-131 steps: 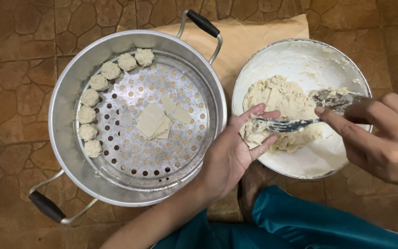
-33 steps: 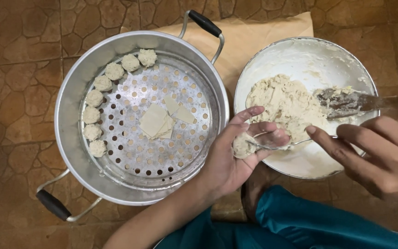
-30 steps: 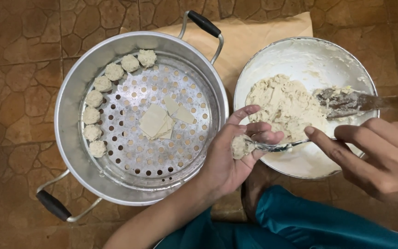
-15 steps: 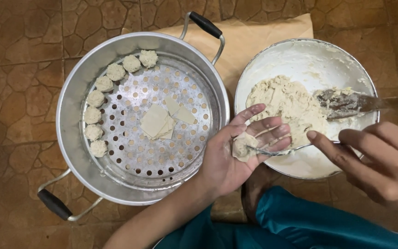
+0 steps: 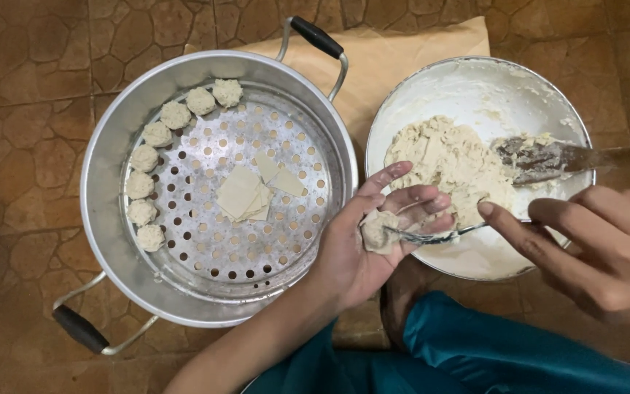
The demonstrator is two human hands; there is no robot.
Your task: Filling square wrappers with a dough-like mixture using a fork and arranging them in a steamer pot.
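Note:
My left hand (image 5: 362, 241) is cupped palm up between the steamer pot and the bowl, holding a small dumpling (image 5: 379, 230) of pale filling in a wrapper. My right hand (image 5: 596, 252) grips the handle of a metal spoon (image 5: 432, 234) whose tip presses against the dumpling. The white bowl (image 5: 468, 80) on the right holds a mound of pale filling (image 5: 450, 160). A second utensil (image 5: 555, 157), caked with filling, lies across the bowl's right side.
The metal steamer pot (image 5: 111, 146) with two black handles has a perforated tray. Several formed dumplings (image 5: 156, 135) line its left edge and a few square wrappers (image 5: 246, 193) lie at its middle. Brown paper (image 5: 395, 51) lies under the bowl on a stone-patterned floor. Teal cloth (image 5: 475, 350) covers my lap.
The spoon left the filling mound and came to my left palm. A lump of filling now sits in the wrapper there, and my left fingers have curled a little around it.

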